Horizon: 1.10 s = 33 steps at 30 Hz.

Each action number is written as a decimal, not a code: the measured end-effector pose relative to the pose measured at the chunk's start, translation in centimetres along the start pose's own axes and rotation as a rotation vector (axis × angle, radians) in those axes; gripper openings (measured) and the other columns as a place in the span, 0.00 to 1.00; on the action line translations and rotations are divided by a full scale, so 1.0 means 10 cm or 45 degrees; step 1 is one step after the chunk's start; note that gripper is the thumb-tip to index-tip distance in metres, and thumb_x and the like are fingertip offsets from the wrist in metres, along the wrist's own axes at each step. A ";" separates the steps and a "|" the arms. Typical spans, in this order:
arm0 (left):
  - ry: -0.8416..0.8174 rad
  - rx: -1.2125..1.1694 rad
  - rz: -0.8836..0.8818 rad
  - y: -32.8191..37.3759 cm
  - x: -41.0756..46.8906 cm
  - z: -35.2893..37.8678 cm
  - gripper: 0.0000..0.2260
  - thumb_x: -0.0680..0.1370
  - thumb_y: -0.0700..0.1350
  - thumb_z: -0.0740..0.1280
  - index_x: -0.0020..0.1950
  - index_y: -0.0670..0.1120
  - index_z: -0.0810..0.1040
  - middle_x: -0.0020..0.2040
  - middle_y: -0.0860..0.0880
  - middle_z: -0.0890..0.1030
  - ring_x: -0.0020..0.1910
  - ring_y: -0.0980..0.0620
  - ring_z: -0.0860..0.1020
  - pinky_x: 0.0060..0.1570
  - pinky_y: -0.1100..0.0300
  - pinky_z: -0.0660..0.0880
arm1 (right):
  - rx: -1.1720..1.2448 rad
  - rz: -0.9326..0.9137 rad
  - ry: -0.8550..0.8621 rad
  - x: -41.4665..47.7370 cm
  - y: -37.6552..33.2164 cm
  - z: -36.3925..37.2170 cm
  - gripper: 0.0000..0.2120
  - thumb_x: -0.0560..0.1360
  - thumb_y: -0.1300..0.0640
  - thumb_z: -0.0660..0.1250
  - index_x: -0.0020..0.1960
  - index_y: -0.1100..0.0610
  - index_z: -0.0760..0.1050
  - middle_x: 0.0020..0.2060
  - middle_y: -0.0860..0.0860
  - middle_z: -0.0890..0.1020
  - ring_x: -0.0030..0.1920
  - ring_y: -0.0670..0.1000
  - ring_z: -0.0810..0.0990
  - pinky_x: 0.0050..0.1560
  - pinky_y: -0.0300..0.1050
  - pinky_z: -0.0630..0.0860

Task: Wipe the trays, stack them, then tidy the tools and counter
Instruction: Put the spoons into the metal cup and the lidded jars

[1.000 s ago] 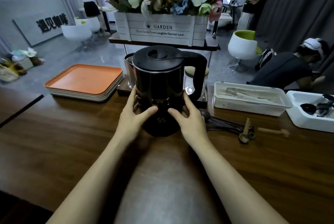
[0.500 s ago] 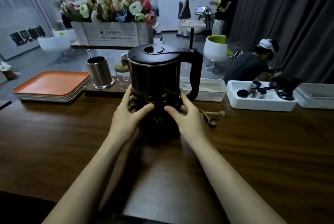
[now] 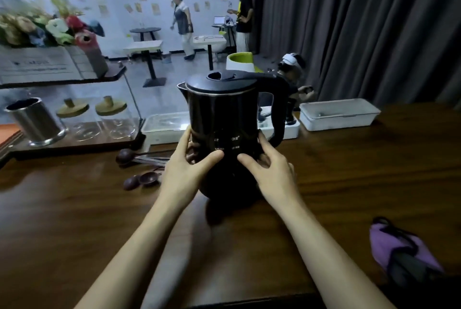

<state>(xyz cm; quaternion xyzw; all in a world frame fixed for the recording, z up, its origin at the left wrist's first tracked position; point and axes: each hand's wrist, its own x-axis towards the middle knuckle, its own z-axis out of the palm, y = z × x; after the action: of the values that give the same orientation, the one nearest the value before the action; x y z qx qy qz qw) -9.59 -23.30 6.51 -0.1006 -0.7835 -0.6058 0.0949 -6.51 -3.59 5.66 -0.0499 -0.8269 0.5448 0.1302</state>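
Kettle [image 3: 224, 119] has shifted right along the counter [image 3: 74, 221] since the earlier frames: the wooden spoons [image 3: 141, 179] that were on its right now lie to its left, and the orange trays [image 3: 7, 134] are down to a sliver at the far left edge. Left hand [image 3: 182, 174] and right hand [image 3: 272, 174] both grasp the kettle's lower body, thumbs laid across the front, fingers wrapped round the sides. Kettle is upright, lid on, spout left, handle right. Can't tell if its base is touching the wood or just clear of it. More dark spoons [image 3: 139, 156] sit just behind the first pair, near the left hand. Behind them, on a dark low shelf: steel cup [image 3: 35, 119] and two glass jars [image 3: 94, 121] with wooden lids. A clear-lidded white box [image 3: 164, 124] is right behind the kettle on the left; a white bin [image 3: 291, 129] with dark tools is partly hidden by the handle; another white bin [image 3: 336, 114] lies further right. A purple fabric item [image 3: 399, 246] lies on the counter at near right, well apart from the kettle. A flower box [image 3: 50, 59], blurred, sits on the upper shelf at left.
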 end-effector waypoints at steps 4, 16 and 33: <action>-0.153 -0.061 0.058 0.10 0.12 0.76 0.37 0.68 0.65 0.77 0.74 0.67 0.67 0.60 0.57 0.82 0.61 0.57 0.81 0.65 0.49 0.77 | -0.028 0.054 0.111 0.05 0.24 -0.68 0.36 0.71 0.34 0.70 0.76 0.34 0.61 0.60 0.34 0.80 0.63 0.40 0.78 0.68 0.50 0.74; -0.628 -0.065 0.214 0.59 0.40 2.69 0.33 0.73 0.62 0.75 0.64 0.83 0.56 0.60 0.72 0.76 0.65 0.61 0.76 0.69 0.46 0.72 | -0.071 0.255 0.433 0.17 0.94 -2.43 0.36 0.74 0.43 0.73 0.77 0.36 0.61 0.60 0.34 0.75 0.65 0.38 0.73 0.70 0.47 0.72; -0.686 -0.035 0.244 1.01 1.32 5.42 0.47 0.78 0.54 0.73 0.81 0.67 0.39 0.72 0.59 0.71 0.70 0.59 0.70 0.70 0.55 0.70 | 0.107 0.176 0.441 1.62 2.08 -4.61 0.36 0.77 0.48 0.72 0.80 0.41 0.59 0.58 0.33 0.78 0.53 0.26 0.75 0.66 0.41 0.75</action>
<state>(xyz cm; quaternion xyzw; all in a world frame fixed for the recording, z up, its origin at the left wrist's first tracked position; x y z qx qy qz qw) -21.01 32.28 6.06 -0.3328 -0.7591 -0.5561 -0.0613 -10.88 49.29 6.42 -0.1941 -0.7631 0.5698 0.2350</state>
